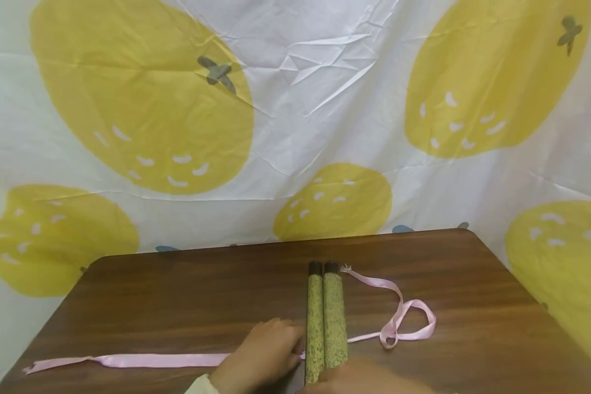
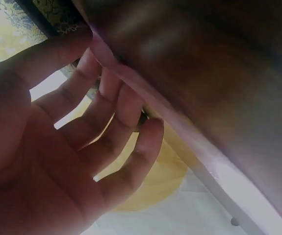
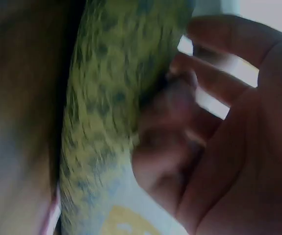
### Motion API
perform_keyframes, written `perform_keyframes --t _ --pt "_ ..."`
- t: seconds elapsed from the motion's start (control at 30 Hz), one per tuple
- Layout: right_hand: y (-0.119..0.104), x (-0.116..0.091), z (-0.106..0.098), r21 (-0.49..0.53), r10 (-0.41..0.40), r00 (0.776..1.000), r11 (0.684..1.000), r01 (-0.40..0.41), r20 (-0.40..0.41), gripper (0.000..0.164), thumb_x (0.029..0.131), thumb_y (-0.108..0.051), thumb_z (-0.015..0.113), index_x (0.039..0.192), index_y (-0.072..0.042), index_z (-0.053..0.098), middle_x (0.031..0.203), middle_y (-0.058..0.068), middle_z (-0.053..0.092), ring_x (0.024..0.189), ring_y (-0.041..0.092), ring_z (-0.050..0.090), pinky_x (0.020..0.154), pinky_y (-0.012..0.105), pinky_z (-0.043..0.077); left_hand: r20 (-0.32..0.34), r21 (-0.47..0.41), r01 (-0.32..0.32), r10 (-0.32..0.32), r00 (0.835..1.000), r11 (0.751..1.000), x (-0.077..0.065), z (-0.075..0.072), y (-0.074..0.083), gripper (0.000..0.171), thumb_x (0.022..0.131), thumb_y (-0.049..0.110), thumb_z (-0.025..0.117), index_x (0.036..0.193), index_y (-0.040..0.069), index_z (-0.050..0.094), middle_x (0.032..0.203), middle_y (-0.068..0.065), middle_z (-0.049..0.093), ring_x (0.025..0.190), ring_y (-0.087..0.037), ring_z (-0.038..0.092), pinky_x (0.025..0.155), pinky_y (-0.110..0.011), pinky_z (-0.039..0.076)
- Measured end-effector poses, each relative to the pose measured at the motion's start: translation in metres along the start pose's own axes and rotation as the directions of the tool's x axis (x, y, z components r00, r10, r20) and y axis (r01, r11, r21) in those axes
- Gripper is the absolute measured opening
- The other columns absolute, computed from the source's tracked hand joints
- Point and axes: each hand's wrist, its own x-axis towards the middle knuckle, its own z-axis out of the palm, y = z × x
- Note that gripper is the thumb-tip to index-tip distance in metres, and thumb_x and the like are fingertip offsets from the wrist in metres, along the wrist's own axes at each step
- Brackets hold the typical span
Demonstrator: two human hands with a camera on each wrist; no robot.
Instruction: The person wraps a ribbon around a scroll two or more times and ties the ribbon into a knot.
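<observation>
A scroll rolled from both sides (image 1: 316,323), in yellow-green patterned cloth with black end knobs, lies lengthwise on the table. A pink ribbon (image 1: 162,360) runs beneath it, flat on the left and looped on the right. Beside the scroll, my left hand (image 1: 266,350) pinches the ribbon (image 2: 145,90) between thumb and fingertips, close to the roll. My right hand (image 1: 369,380), blurred, lies over the near end of the rolls. Its fingers (image 3: 165,166) curl against the patterned roll (image 3: 101,98) in the right wrist view. The scroll's near end is hidden.
The brown wooden table (image 1: 202,295) has rounded far corners. Behind it hangs a white cloth (image 1: 305,126) printed with large yellow lemons. The ribbon's right tail (image 1: 418,328) lies in a loose loop, its frayed tip near the far knobs.
</observation>
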Motion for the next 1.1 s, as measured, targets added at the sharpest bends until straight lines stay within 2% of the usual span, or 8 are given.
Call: perform_keyframes --t 0.07,0.13,0.2,0.3,0.5,0.73,0.9,1.1 --pt "-0.005 0.000 0.007 -0.027 0.058 0.998 0.998 -0.058 -0.019 0.016 0.085 -0.039 0.058 0.089 -0.027 0.067 0.064 -0.017 0.058 0.050 -0.011 0.040 0.041 0.008 0.032 -0.016 -0.020 -0.016 0.015 1.000 1.000 -0.001 0.001 0.000 0.023 0.072 0.015 0.069 0.059 0.021 0.051 0.056 0.012 0.049 0.057 -0.008 0.048 0.047 -0.025 0.040" --pt "-0.009 0.000 0.013 -0.031 0.166 0.986 0.985 -0.167 -0.030 0.016 0.081 -0.040 0.061 0.076 -0.025 0.065 0.058 -0.016 0.055 0.045 -0.008 0.038 0.037 0.011 0.031 -0.029 -0.020 -0.025 0.024 0.999 0.999 -0.003 0.003 0.001 0.023 0.073 0.014 0.068 0.058 0.020 0.051 0.055 0.012 0.048 0.056 -0.007 0.046 0.047 -0.024 0.039" --pt "-0.014 -0.001 0.018 0.052 0.295 0.955 0.955 -0.293 -0.031 0.021 0.078 -0.041 0.063 0.066 -0.025 0.059 0.052 -0.016 0.051 0.041 -0.007 0.037 0.035 0.015 0.033 -0.042 -0.012 -0.024 0.023 0.999 1.000 -0.005 0.004 0.001 0.024 0.074 0.015 0.068 0.058 0.021 0.051 0.055 0.011 0.048 0.054 -0.007 0.046 0.046 -0.024 0.038" --pt "-0.018 -0.002 0.023 0.132 0.374 0.927 0.921 -0.367 -0.031 0.020 0.077 -0.039 0.064 0.065 -0.025 0.058 0.050 -0.016 0.049 0.041 -0.006 0.038 0.036 0.017 0.034 -0.030 -0.030 -0.019 0.018 0.999 0.999 -0.008 0.005 0.000 0.024 0.077 0.016 0.067 0.059 0.021 0.051 0.055 0.011 0.047 0.053 -0.007 0.044 0.045 -0.023 0.038" --pt "-0.021 -0.005 0.025 0.203 0.329 0.944 0.926 -0.318 -0.022 0.017 0.079 -0.035 0.063 0.069 -0.022 0.060 0.051 -0.015 0.051 0.043 -0.008 0.039 0.036 0.015 0.034 0.044 -0.054 0.005 -0.002 0.999 0.999 -0.009 0.004 -0.005 0.023 0.082 0.016 0.063 0.063 0.021 0.050 0.057 0.010 0.046 0.053 -0.007 0.043 0.047 -0.025 0.040" --pt "-0.023 -0.005 0.024 0.132 0.285 0.957 0.952 -0.277 -0.046 0.020 0.079 -0.035 0.063 0.067 -0.021 0.056 0.049 -0.013 0.049 0.041 -0.007 0.036 0.036 0.014 0.032 0.107 -0.132 0.029 -0.015 0.994 0.991 -0.008 0.001 -0.006 0.022 0.084 0.018 0.061 0.067 0.021 0.048 0.057 0.011 0.045 0.052 -0.006 0.043 0.049 -0.023 0.041" --pt "-0.028 -0.004 0.025 0.094 0.319 0.947 0.945 -0.314 -0.043 0.020 0.079 -0.037 0.063 0.068 -0.021 0.057 0.050 -0.011 0.051 0.043 -0.003 0.040 0.037 0.017 0.035 0.142 -0.195 0.042 -0.014 0.990 0.980 -0.010 -0.002 -0.006 0.015 0.084 0.018 0.062 0.072 0.019 0.054 0.061 0.011 0.051 0.054 -0.004 0.045 0.051 -0.021 0.042" --pt "-0.032 -0.004 0.023 0.117 0.373 0.928 0.922 -0.369 -0.017 0.023 0.080 -0.041 0.062 0.070 -0.021 0.058 0.052 -0.009 0.053 0.044 0.000 0.044 0.040 0.020 0.038 0.154 -0.144 0.133 -0.111 0.982 0.981 -0.009 -0.006 -0.006 0.026 0.091 0.029 0.055 0.066 0.021 0.056 0.065 0.007 0.057 0.058 -0.009 0.051 0.056 -0.033 0.049"
